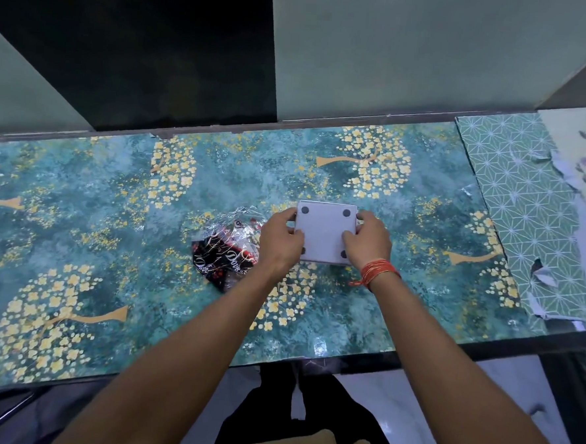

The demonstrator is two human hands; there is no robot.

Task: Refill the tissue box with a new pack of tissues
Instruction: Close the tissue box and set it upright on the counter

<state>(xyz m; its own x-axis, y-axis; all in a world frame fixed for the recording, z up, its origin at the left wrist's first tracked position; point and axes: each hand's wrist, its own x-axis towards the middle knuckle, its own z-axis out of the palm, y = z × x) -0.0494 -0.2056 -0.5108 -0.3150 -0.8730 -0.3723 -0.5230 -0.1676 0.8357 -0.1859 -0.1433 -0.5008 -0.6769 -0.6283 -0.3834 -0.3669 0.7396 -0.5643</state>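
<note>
A square pale grey tissue box [325, 229] lies upside down on the table, its flat base with dark round feet at the corners facing up. My left hand [281, 243] grips its left edge, thumb on top of the base. My right hand [367, 241] grips its right edge, fingers pressing on the base; an orange thread band circles that wrist. Just left of the box lies a crumpled tissue pack wrapper [226, 252], clear plastic with a black and red printed part. No loose tissues show.
The table [114, 211] wears a teal covering with yellow blossoms; a green geometric sheet [525, 215], torn in places, covers its right end. A pale wall and a dark opening stand behind. The table's front edge runs just below my forearms.
</note>
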